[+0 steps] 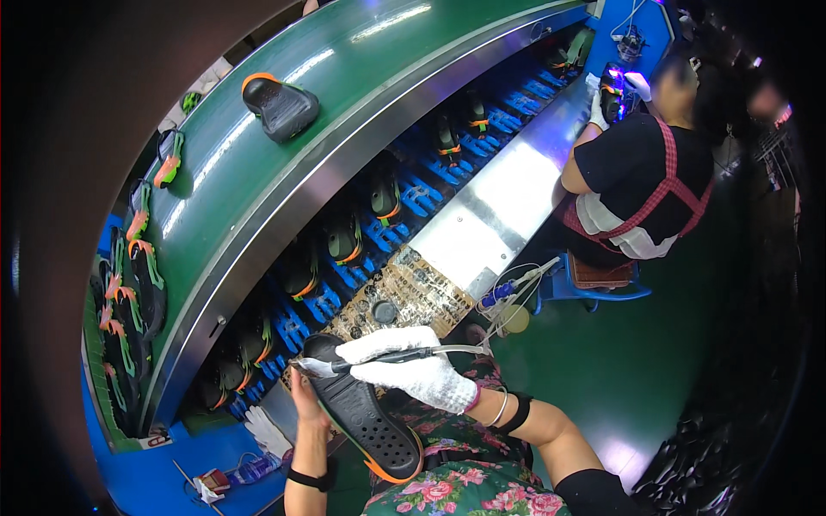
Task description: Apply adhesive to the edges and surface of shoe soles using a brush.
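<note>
A green conveyor belt point(258, 163) curves past, carrying one black shoe sole point(279, 107). Nearer, a black shoe sole with orange edging point(366, 413) rests in the bare left hand point(305, 400) — fingers clamped along its edge. The gloved right hand point(413, 365) is closed around a slim brush tool point(379, 358), tip touching the sole's toe.
</note>
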Demonstrator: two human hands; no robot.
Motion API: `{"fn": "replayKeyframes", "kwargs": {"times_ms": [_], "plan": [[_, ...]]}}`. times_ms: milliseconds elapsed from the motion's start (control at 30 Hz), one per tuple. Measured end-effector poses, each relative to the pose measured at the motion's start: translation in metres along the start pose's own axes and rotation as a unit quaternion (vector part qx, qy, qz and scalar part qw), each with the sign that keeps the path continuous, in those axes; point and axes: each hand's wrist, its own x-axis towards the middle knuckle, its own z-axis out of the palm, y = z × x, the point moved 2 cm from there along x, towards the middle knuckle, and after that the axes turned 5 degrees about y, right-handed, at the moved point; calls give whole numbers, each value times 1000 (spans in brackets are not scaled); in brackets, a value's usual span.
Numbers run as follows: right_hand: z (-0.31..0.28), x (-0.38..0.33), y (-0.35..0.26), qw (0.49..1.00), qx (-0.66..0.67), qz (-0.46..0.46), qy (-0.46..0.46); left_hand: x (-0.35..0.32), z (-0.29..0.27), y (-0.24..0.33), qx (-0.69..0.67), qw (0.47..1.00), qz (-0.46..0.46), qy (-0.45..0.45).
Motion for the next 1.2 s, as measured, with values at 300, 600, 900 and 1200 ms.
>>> {"fn": "replayKeyframes", "kwargs": {"times_ms": [300, 600, 900, 1200], "plan": [[5, 0, -19, 995, -71, 56, 50, -72, 60, -43, -222, 929, -196, -224], [17, 6, -38, 890, -310, -335, -6, -56, 100, -16, -246, 956, 17, -161], [46, -6, -25, 747, -502, -435, -34, -84, 102, -29, -71, 989, 51, -116], [41, -12, -14, 817, -414, -398, -49, -66, 79, -47, -126, 981, 40, -143]]}}
